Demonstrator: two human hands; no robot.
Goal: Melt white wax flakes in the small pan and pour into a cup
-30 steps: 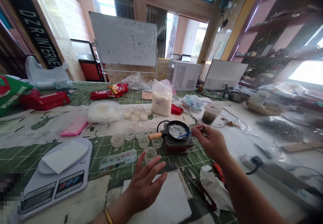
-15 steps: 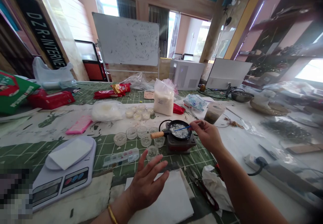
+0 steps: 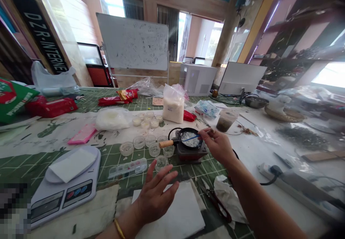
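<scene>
A small black frying pan point(image 3: 185, 132) with a wooden handle point(image 3: 166, 143) sits on a little dark hot plate point(image 3: 190, 156). White pieces in some clear liquid point(image 3: 191, 141) lie in the pan. My right hand point(image 3: 217, 143) pinches a thin blue stirring stick point(image 3: 192, 137), its far end down among the white pieces. My left hand point(image 3: 157, 194) hovers with fingers spread over white paper point(image 3: 178, 210), holding nothing. Just beyond its fingertips stand several clear round cups point(image 3: 154, 149). A clear lidded pill-box-like case point(image 3: 128, 168) lies left of them.
At left is a kitchen scale point(image 3: 70, 181) with folded white paper on it. Scissors point(image 3: 215, 199) and crumpled tissue point(image 3: 229, 199) lie near my right forearm. Behind the pan stand a bag of white granules point(image 3: 173, 107) and a plastic cup of dark liquid point(image 3: 226, 119). A power strip point(image 3: 291, 188) lies right.
My right hand has shifted slightly left with the stick, whose tip moved across the pan. The left hand stays spread in nearly the same place. The whole view shifted a little.
</scene>
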